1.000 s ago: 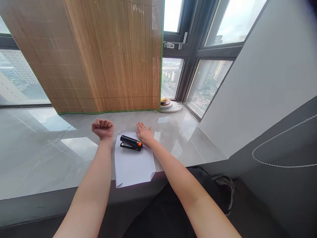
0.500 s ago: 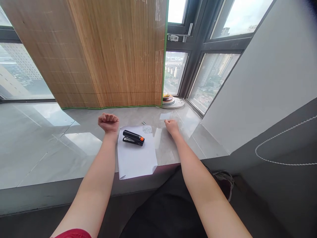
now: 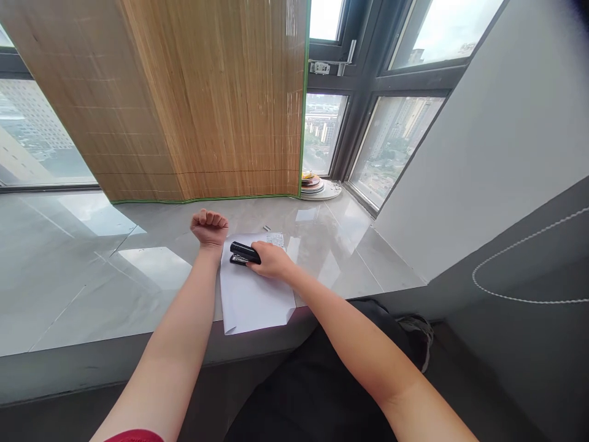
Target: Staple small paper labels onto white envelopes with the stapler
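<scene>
My right hand (image 3: 272,260) is wrapped round the rear end of a black stapler (image 3: 245,252), which lies at a slant over white paper (image 3: 257,301). The stapler's front end points left, and its orange part is covered by my fingers. Just left of the paper's top corner, my left hand (image 3: 210,228) is curled into a fist, with nothing showing in it. The paper lies on the grey tiled ledge (image 3: 151,264), its lower end reaching past the front edge. Behind the paper rests a small silvery strip (image 3: 267,228), perhaps staples.
A bamboo blind (image 3: 221,110) hangs along the back of the ledge. In the corner by the window stands a stack of plates (image 3: 318,189). A white wall (image 3: 451,153) bounds the right side, with a beaded cord (image 3: 506,299) looping in front of it.
My right hand has moved left from the bare ledge onto the stapler and closed round its rear end. My left fist has shifted slightly right, nearer the paper.
</scene>
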Demonstrator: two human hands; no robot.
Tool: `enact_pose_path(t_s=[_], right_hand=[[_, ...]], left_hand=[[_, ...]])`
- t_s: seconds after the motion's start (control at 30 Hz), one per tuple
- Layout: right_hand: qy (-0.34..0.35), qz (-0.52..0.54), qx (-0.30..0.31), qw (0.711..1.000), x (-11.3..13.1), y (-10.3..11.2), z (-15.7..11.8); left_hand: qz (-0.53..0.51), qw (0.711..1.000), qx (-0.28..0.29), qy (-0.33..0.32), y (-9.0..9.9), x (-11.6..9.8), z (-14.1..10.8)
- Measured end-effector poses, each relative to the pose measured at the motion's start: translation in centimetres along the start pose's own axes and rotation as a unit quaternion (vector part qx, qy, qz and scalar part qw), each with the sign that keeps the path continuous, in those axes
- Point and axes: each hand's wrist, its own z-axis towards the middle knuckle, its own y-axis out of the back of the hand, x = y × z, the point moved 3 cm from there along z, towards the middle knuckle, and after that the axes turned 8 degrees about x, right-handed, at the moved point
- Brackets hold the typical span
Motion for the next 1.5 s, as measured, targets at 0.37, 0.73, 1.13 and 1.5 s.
enact_pose_path(t_s=[0.37,0.73,1.13,1.5], right_hand=[[-0.043,0.004,0.001,0.999,-5.1,3.5,-4.3],[-0.060,0.023,-0.014,0.998,-8.5,4.8,-6.3],[-0.100,0.068,-0.016,0.993,-10.1,6.6,-8.4],[-0.094,0.069,-0.083,0.990,-10.0,5.7,-7.9]], left_hand=[[0.035,0.968,0.055,0.241,-3.8,5.5,-2.0],[0.096,0.930,0.121,0.334,-5.4,8.7,-3.5],[0.348,0.911,0.110,0.189,-4.0,8.9,-2.2],[0.797,0.573,0.159,0.103,-1.6,8.6,-1.4]])
